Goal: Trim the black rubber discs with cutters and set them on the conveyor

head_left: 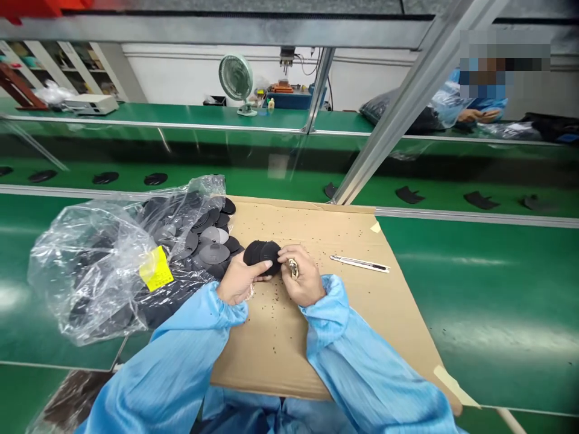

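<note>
My left hand (pixel 238 281) grips a few overlapping black plastic discs (pixel 261 256), with the thumb lying across their faces. At their right edge is my right hand (pixel 302 278), its fingers curled round a small gold-coloured metal tool (pixel 294 269) whose kind I cannot make out. The fingertips of that hand touch or nearly touch the discs. Left of my hands, many more black discs (pixel 214 253) spill from a clear plastic bag (pixel 90 241) with a yellow label (pixel 156 269). Beneath my hands lies a cardboard sheet (pixel 353 325) dotted with small black bits.
A white utility knife (pixel 359 263) lies on the cardboard, right of my hands. Beyond it runs a green conveyor belt (pixel 248 175) carrying spaced black parts. A slanted metal post (pixel 407 108) rises at its near edge. Across the belt stand a fan (pixel 236 78) and a co-worker's hands (pixel 479 116).
</note>
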{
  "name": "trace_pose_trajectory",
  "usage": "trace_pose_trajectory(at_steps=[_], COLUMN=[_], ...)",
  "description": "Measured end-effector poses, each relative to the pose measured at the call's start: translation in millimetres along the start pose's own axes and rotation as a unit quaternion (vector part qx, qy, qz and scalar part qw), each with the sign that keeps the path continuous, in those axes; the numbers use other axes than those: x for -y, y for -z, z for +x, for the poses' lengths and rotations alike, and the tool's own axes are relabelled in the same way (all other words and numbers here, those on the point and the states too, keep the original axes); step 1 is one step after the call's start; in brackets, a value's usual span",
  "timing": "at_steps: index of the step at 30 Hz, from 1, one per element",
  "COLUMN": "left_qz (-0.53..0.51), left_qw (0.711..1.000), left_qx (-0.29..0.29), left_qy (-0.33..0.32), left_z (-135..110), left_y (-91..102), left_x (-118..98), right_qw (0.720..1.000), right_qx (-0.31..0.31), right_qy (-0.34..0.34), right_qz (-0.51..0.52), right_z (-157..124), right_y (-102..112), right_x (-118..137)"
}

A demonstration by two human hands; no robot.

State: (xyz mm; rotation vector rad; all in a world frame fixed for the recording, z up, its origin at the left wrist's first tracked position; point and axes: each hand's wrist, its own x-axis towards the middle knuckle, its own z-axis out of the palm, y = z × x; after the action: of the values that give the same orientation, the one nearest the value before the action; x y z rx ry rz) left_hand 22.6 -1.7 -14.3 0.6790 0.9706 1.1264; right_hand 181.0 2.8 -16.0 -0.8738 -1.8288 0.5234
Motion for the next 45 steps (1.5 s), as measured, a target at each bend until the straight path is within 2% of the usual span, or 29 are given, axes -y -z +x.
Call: trace_pose_trajectory(at_steps=[4,7,11,15,21,24,26,30,33,37,45], left_qz=[0.026,0.027,0.024,0.033,0.021,0.081,0.129,0.173,0.18,0.206,0.217], left_qw=[0.998,0.997,0.998,0.998,0.994,0.986,0.975,0.956,0.948,0.943,0.946], left_qx=[-0.02,-0.01,0.013,-0.004,-0.012,-0.006,0.019,0.101,0.138,0.132,0.111], left_qy=[-0.047,-0.07,-0.065,-0.058,-0.107,-0.146,-0.179,-0.213,-0.222,-0.225,-0.215], left_z=[-0.1,-0.3,-1.8,-1.9,1.6,0.5,-1.6,-5.7,-6.3,-6.0,-9.6], left_y=[-3.1,-4.6,-4.6,-3.2,1.6,4.2,5.4,7.7,10.2,11.8,8.7], left_x=[5.3,7.2,5.0,2.9,4.0,1.8,-1.6,-8.0,-9.6,-10.6,-13.8], right_qw=[1.0,0.999,0.999,0.999,0.992,0.985,0.984,0.988,0.984,0.981,0.989], right_qx=[-0.024,-0.02,-0.014,-0.015,-0.069,-0.046,-0.014,0.051,0.095,0.125,0.138], right_qy=[-0.012,-0.02,-0.027,-0.025,-0.105,-0.136,-0.136,-0.085,-0.059,-0.058,-0.028], right_qz=[-0.015,-0.033,-0.035,-0.02,0.032,0.093,0.118,0.121,0.137,0.134,0.031], right_z=[0.8,0.4,-0.2,0.3,0.9,1.1,1.8,3.7,3.8,2.6,1.2], right_y=[-2.5,-3.6,-4.3,-4.3,-3.4,-1.9,-0.2,4.6,7.3,8.1,8.0], right_x=[1.8,2.7,5.3,8.6,3.9,1.6,3.2,8.7,8.9,6.6,8.7])
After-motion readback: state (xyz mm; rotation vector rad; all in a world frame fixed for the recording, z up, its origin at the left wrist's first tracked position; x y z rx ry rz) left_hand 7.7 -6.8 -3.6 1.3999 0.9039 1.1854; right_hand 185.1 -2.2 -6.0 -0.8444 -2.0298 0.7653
